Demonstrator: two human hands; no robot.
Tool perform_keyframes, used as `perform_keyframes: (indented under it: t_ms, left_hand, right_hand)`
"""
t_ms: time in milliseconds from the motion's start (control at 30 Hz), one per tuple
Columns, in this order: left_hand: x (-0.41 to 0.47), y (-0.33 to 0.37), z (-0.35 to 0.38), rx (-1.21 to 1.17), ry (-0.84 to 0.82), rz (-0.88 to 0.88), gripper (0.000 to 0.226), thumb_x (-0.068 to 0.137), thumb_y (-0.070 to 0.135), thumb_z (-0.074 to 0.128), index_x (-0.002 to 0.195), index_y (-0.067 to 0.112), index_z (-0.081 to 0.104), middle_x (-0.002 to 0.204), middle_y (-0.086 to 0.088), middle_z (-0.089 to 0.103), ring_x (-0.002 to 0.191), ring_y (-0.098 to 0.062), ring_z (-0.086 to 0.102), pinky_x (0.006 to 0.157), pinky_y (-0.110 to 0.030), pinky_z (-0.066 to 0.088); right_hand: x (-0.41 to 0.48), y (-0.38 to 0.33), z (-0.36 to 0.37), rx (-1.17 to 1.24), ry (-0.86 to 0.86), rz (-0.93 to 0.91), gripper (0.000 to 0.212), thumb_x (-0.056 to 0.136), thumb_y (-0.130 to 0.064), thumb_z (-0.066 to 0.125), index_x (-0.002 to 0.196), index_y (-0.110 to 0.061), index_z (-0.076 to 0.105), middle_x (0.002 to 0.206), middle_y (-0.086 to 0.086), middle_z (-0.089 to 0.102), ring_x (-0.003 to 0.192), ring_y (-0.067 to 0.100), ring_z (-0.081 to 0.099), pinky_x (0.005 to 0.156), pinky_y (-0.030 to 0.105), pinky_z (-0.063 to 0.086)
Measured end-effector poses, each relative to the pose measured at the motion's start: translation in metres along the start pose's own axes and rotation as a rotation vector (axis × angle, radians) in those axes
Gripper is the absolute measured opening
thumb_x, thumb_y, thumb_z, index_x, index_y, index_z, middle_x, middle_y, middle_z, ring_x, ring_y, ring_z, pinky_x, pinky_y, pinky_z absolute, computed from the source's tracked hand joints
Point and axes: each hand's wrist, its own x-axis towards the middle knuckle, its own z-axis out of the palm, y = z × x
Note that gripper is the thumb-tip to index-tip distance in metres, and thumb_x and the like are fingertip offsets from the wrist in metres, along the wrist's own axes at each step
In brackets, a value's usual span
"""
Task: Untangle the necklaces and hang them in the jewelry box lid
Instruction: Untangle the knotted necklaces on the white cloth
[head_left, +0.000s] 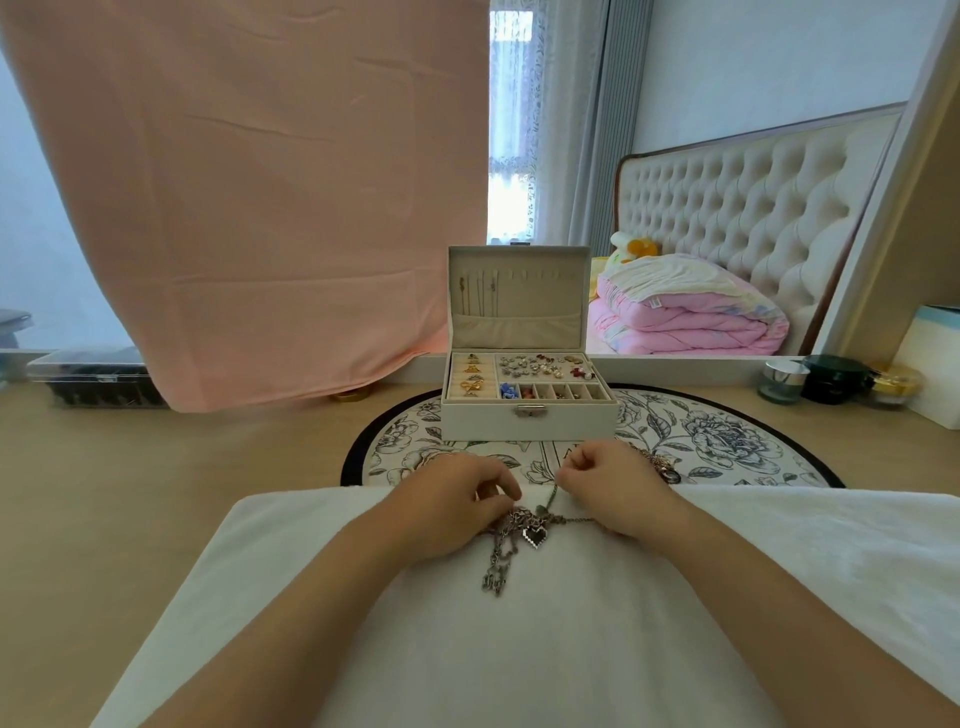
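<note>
Tangled necklaces (519, 525) on a white towel (779, 571) over a wooden tabletop (156, 493).

The towel overlaps a round floral mat (727, 441) on which the open jewelry box (571, 423) stands; a pink cloth (260, 208) hangs behind it, and a mirror (753, 78) shows a bed. The silvery chains with a dark heart pendant (535, 535) lie between the hands. The left hand (457, 499) pinches the knot, and the right hand (608, 488) pinches one chain. A few chains hang in the lid (519, 260).

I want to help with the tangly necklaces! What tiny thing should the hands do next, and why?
Probably pin the knot of necklaces on the white towel with the left hand, while the right hand gently draws its pinched thin chain away. That chain runs straight into the clump, so nothing there can go on the lid yet.
</note>
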Motion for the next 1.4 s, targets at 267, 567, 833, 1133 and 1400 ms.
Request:
perform_keyframes:
  t_ms: [267, 567, 833, 1133, 1400]
  left_hand:
    - [0.002, 0.0, 0.007, 0.035, 0.14, 0.122, 0.011, 0.089, 0.045, 0.066, 0.094, 0.036, 0.068, 0.091, 0.021, 0.062, 0.083, 0.005, 0.051, 0.074, -0.023, 0.043]
    - [0.001, -0.003, 0.002, 0.113, 0.022, 0.108, 0.004, 0.085, 0.042, 0.072, 0.087, 0.04, 0.069, 0.09, 0.02, 0.058, 0.083, -0.001, 0.056, 0.077, -0.026, 0.051]
    - [0.002, 0.002, 0.006, -0.011, 0.067, 0.013, 0.011, 0.102, 0.03, 0.049, 0.099, 0.031, 0.059, 0.092, 0.014, 0.063, 0.086, -0.007, 0.062, 0.075, -0.028, 0.049]
    - [0.004, -0.003, 0.004, 0.054, 0.158, -0.049, 0.011, 0.105, 0.029, 0.042, 0.103, 0.03, 0.053, 0.081, 0.009, 0.063, 0.074, -0.01, 0.057, 0.065, -0.031, 0.045]
    - [-0.001, -0.022, -0.02, 0.299, -0.013, -0.228, 0.011, 0.101, 0.03, 0.048, 0.096, 0.036, 0.056, 0.102, 0.011, 0.066, 0.093, -0.012, 0.059, 0.077, -0.03, 0.046]
  right_hand:
    - [-0.004, -0.001, -0.006, -0.312, 0.087, -0.256, 0.018, 0.083, -0.023, 0.075, 0.092, -0.036, 0.068, 0.099, -0.017, 0.059, 0.085, 0.002, 0.051, 0.075, 0.025, 0.039]
    - [-0.013, -0.003, -0.017, -0.247, -0.311, -0.398, 0.02, 0.076, -0.021, 0.077, 0.086, -0.038, 0.075, 0.085, -0.016, 0.067, 0.067, 0.0, 0.058, 0.067, 0.022, 0.054]
    - [-0.006, 0.002, -0.01, -0.27, -0.157, -0.443, 0.003, 0.086, -0.036, 0.073, 0.082, -0.036, 0.073, 0.082, -0.028, 0.065, 0.072, -0.002, 0.058, 0.07, 0.022, 0.049]
    - [-0.005, 0.001, -0.011, 0.06, -0.143, -0.226, 0.029, 0.107, -0.032, 0.037, 0.092, -0.015, 0.055, 0.063, 0.004, 0.056, 0.051, 0.009, 0.048, 0.057, 0.027, 0.041]
    - [-0.002, -0.006, -0.014, 0.573, -0.047, -0.117, 0.032, 0.105, -0.018, 0.036, 0.089, -0.003, 0.059, 0.073, 0.008, 0.06, 0.049, 0.019, 0.047, 0.046, 0.029, 0.034]
